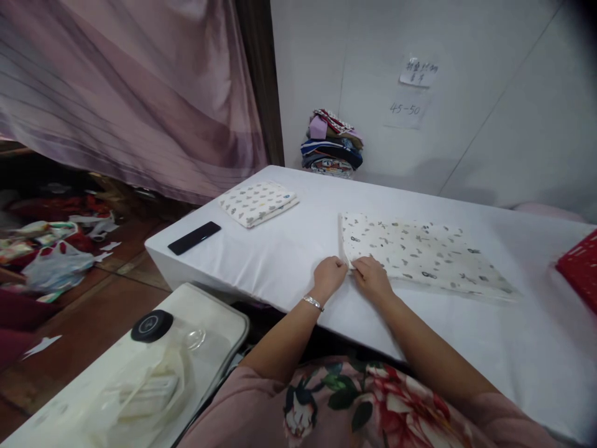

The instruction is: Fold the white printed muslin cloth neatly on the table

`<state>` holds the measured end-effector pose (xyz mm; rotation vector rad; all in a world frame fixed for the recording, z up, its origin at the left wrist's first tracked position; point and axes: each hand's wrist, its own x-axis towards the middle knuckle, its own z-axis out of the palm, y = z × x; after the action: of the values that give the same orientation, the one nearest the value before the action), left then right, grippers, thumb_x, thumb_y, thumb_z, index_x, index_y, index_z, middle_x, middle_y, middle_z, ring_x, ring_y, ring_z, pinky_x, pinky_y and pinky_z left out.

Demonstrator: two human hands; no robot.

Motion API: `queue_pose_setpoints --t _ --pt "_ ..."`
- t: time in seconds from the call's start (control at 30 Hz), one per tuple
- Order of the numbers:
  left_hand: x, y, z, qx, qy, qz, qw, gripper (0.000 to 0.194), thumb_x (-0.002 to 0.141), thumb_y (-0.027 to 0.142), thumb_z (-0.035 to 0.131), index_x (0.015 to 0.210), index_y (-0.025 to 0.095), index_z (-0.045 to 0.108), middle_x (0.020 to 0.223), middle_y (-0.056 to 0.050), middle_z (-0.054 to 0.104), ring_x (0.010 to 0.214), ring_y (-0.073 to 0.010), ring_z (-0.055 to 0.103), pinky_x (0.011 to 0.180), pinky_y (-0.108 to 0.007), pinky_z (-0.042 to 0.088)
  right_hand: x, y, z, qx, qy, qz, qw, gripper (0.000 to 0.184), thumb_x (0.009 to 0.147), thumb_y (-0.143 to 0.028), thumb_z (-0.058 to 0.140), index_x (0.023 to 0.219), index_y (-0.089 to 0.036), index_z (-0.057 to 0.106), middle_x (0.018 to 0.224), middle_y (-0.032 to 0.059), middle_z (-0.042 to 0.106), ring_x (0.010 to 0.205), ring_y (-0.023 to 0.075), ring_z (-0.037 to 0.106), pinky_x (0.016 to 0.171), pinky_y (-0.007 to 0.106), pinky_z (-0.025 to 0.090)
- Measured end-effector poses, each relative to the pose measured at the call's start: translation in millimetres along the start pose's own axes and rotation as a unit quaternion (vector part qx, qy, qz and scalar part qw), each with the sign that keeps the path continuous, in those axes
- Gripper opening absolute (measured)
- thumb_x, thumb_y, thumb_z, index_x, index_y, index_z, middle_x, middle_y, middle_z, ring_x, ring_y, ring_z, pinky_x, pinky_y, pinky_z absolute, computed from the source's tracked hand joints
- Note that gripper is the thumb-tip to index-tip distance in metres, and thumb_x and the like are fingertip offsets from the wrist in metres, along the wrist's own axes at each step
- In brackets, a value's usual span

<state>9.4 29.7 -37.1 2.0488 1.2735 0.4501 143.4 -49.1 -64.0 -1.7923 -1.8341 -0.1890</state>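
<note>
A flat, folded piece of white patterned cloth (420,252) lies on the white table (280,249). Both hands meet at its near left corner. My left hand (329,277), with a bracelet on the wrist, is curled with fingers pinching the cloth's corner. My right hand (372,278) is right beside it, fingers closed on the same edge of the cloth.
A second folded patterned cloth (258,203) and a black phone (194,238) lie at the table's far left. A stack of folded fabrics (332,144) stands against the wall. A red item (581,267) is at the right edge. A white lidded box (140,367) sits lower left.
</note>
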Motion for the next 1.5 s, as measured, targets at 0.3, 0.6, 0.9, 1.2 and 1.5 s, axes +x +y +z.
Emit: queue_pose_setpoints --t 0.3,0.6,0.9,1.2,1.5 --pt "9 -2 4.3 -0.154 -0.036 -0.015 0.987 0.019 0.077 0.026 0.055 0.064 0.017 0.065 0.066 -0.001 0.065 0.065 -0.0141 0.057 0.06 -0.024 0.04 1 -4 2 0.033 0.026 0.044 0.998 0.012 0.085 -0.031 0.05 0.079 -0.021 0.052 0.083 0.0062 0.057 0.081 0.0219 0.049 0.071 0.034 0.038" --pt "-2 -5 1.6 0.04 0.014 0.063 0.997 0.028 0.085 0.039 0.051 0.073 0.02 0.069 0.084 -0.006 0.068 0.079 -0.0174 0.06 0.069 -0.027 0.042 1 0 -3 0.161 0.105 0.133 0.972 0.024 0.089 -0.033 0.048 0.069 -0.022 0.039 0.07 -0.0015 0.043 0.067 0.0152 0.042 0.062 0.029 0.034" --pt "0 13 16.2 0.164 -0.017 0.057 0.985 0.034 0.082 0.041 0.053 0.099 0.014 0.063 0.101 -0.013 0.063 0.092 -0.0243 0.062 0.074 -0.031 0.045 0 3 -1 0.13 0.118 0.093 0.98 0.018 0.09 -0.031 0.045 0.076 -0.022 0.046 0.077 0.0012 0.049 0.074 0.0166 0.046 0.069 0.03 0.039" --pt "9 11 18.3 -0.152 -0.029 -0.05 0.987 0.011 0.072 0.023 0.062 0.078 0.016 0.055 0.074 -0.005 0.064 0.074 -0.0199 0.063 0.065 -0.028 0.047 2 4 -5 0.102 0.127 0.061 0.985 0.012 0.091 -0.029 0.043 0.09 -0.021 0.052 0.091 0.0072 0.058 0.089 0.0208 0.053 0.081 0.034 0.042" --pt "3 -1 29.1 -0.412 0.004 -0.082 0.907 0.029 0.071 0.013 0.06 0.098 0.017 0.05 0.078 -0.001 0.062 0.06 -0.0105 0.059 0.059 -0.022 0.048 6 -4 -6 0.029 0.026 0.023 0.999 0.018 0.093 -0.03 0.039 0.081 -0.021 0.05 0.083 0.0061 0.057 0.08 0.0204 0.051 0.072 0.031 0.04"
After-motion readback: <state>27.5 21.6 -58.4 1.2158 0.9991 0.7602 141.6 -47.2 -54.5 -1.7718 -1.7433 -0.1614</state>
